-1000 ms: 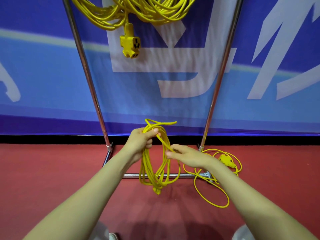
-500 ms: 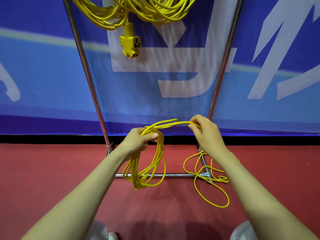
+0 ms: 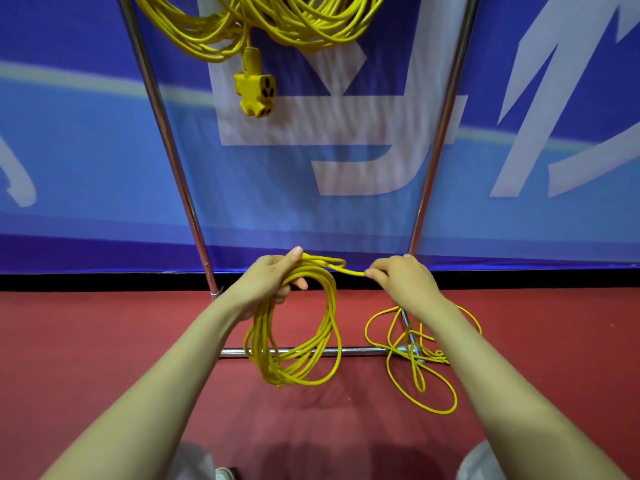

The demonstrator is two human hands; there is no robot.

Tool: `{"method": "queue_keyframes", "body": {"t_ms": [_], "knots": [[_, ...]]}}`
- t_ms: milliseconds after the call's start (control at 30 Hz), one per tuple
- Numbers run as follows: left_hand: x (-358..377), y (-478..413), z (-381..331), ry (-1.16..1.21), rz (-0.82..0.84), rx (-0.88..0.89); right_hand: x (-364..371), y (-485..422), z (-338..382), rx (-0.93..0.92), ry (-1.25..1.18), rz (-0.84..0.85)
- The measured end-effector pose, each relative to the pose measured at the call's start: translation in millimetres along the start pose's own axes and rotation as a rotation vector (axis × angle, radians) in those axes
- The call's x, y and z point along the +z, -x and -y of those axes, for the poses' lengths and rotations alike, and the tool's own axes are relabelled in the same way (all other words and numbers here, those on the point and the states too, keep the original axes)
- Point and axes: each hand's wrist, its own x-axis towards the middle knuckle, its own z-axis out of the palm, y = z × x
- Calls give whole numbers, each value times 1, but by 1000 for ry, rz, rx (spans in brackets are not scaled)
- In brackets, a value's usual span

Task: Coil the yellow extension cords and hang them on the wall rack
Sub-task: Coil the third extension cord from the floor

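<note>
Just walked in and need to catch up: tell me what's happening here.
A person is coiling a yellow cord before a metal rack. The left hand grips the top of the coil, loops hanging down; the right hand pinches the next stretch beside it. The loose cord lies on the red floor by the rack's foot. Other coils hang above, between the rack's poles.

no readable text; blue banner [image 3: 86, 150] bears large white letter-like shapes, cropped, not legible.
</note>
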Motion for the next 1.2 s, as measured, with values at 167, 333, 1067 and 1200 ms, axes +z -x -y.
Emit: {"method": "queue_keyframes", "body": {"t_ms": [167, 333, 1067, 1200], "knots": [[-10, 4, -7, 18, -59, -2, 5, 0, -16, 228, 230, 69], [-29, -7, -5, 330, -225, 8, 19, 8, -18, 305, 340, 187], [-22, -18, -7, 730, -525, 143, 73, 32, 34, -387, 563, 293], [-14, -20, -5, 707, -557, 172, 67, 39, 50, -560, 466, 270]]}}
